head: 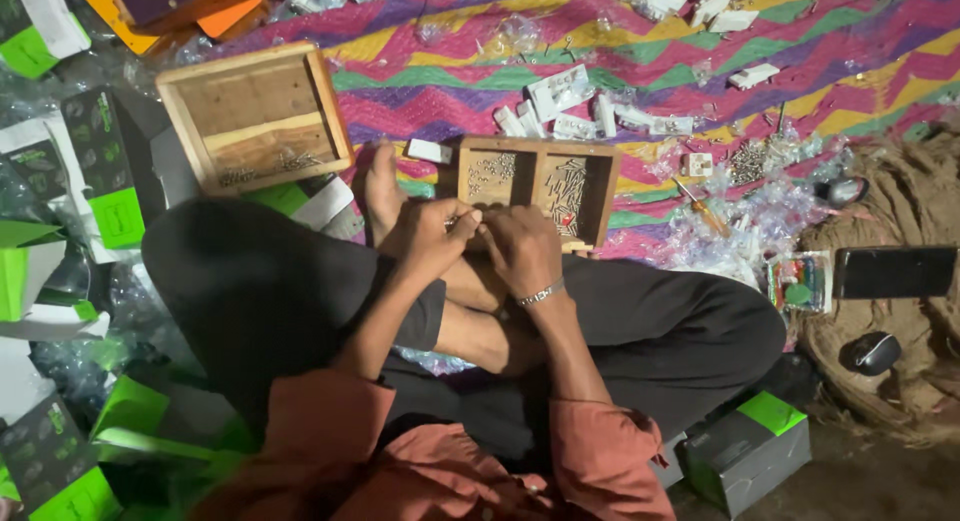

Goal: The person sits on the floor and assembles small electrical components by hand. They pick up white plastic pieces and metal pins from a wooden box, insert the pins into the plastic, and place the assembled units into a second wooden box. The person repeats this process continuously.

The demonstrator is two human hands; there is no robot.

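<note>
The person is sitting cross-legged on the floor, and both hands are meeting just at the near edge of a two-compartment wooden tray [590, 186], which is lying within easy arm's reach in front of the folded legs. The left hand [432, 233] is curling its fingers inward, the grip pinching closed on something small that is too tiny to make out; the right hand [522, 243], wearing a metal bracelet [540, 296] at the wrist, is bending over the same spot, its fingers closed down as well, though what sits between them is hidden. The tray is keeping two kinds of small metal screws apart, one heap in each compartment, right beside the fingertips. A second wooden box [255, 116] is sitting to the left with a scatter of screws along its bottom edge. Beyond the tray, white plastic switch parts [560, 91] are lying across the zigzag-patterned cloth [800, 41], and a screwdriver [705, 213] is resting just right of the tray. Green and black cartons [110, 176] are piling up on the left.
</note>
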